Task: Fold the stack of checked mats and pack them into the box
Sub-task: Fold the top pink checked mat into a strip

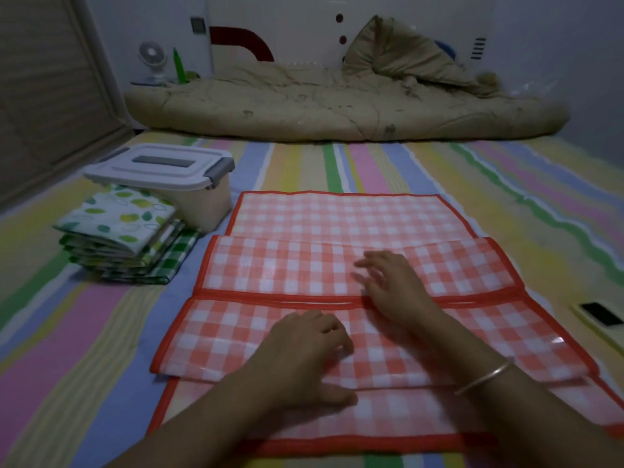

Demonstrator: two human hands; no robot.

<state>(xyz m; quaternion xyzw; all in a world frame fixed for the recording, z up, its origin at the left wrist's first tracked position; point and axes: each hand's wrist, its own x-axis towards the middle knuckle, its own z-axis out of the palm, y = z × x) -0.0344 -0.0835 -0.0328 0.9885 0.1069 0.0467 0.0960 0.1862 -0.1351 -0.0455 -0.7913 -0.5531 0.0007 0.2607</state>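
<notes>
I am watching from the head view, and starting at the left, the folded stack of mats is sitting on the bed, leaf-print on top and green check underneath, touching the box. The box is standing just behind it with its lid still clipped on, so nothing is going in yet.

In the middle, the red checked mat is lying spread across the striped sheet. Two long flaps are lying over it and meeting at a red-edged line near its middle. I am judging that the folding step is in hand, on this one mat, with packing not begun.

The left hand is resting on the near flap with its fingers bent and its thumb by the fold. In this dim light I cannot tell whether it is pinching the edge or only pressing. The right hand is lying flat on the far flap, fingers spread, smoothing it down.

Further right, what looks like a phone is lying on the bed, apart from the mat.

Next, I am expecting the mat to need folding again down to box size, then the lid unclipping.
</notes>
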